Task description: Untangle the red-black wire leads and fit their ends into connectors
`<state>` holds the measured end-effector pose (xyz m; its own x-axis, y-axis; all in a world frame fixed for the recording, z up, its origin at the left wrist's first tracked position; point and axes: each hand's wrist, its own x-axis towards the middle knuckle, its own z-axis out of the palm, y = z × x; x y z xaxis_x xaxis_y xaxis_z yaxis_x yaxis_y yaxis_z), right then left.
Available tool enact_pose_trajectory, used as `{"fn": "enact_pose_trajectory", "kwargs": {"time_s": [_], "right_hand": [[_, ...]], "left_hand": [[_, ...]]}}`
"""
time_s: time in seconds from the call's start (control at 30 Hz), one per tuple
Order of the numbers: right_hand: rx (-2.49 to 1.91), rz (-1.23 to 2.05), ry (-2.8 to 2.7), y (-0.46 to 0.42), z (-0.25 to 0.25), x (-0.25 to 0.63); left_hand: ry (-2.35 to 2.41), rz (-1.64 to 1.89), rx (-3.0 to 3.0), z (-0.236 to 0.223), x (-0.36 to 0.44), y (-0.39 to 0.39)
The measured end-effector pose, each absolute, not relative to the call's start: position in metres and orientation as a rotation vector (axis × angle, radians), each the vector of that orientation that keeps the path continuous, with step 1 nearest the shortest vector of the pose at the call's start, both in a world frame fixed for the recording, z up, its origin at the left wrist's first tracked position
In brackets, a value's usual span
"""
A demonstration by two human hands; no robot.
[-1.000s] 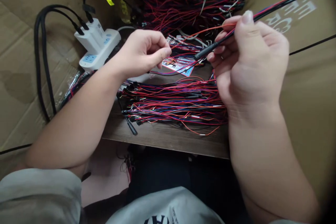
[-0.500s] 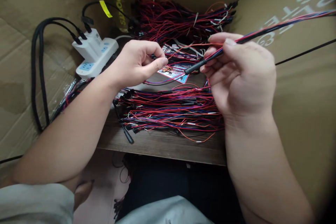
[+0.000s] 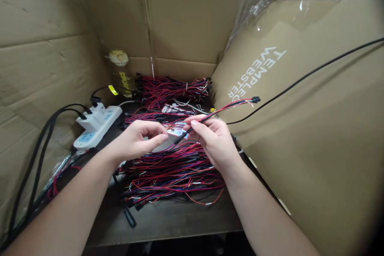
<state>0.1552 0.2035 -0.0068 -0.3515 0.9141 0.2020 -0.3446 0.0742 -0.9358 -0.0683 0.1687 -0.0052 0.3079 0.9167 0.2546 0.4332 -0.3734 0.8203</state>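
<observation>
Your right hand (image 3: 214, 140) has its fingers clamped on one wire lead (image 3: 222, 110), pinched near the black sleeved end; its far end with a small black plug sticks up to the right, clear of the cardboard wall (image 3: 300, 136). Your left hand (image 3: 136, 140) sits just beside it, fingers pinched together at the tips; can't tell if anything is between them. Below both hands, a big pile of red and blue leads (image 3: 174, 172) lies on the tabletop (image 3: 168, 220); a second pile (image 3: 171, 88) sits at the back. Judging by that, one lead is in hand and most are left. Power strip (image 3: 96, 126) to the left.
</observation>
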Motion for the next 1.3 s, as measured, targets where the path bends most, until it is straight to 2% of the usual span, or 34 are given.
{"fn": "enact_pose_trajectory", "kwargs": {"time_s": [0.5,0.77,0.87,1.03,1.3], "right_hand": [[-0.732,1.482,-1.439,0.201,-0.008,0.152],[-0.735,1.448,-1.626,0.201,-0.016,0.143],[-0.744,1.345,-1.706,0.201,-0.019,0.143],[-1.024,1.068,-1.885,0.202,-0.016,0.151],[-0.994,1.326,-1.826,0.201,-0.008,0.152]], "left_hand": [[1.196,0.974,1.935,0.001,-0.066,0.164],[1.238,1.137,1.902,0.000,-0.059,0.163],[1.292,1.148,1.996,-0.003,-0.060,0.163],[1.293,1.172,2.059,-0.006,-0.063,0.164],[1.293,1.192,1.832,-0.014,-0.063,0.166]]}}
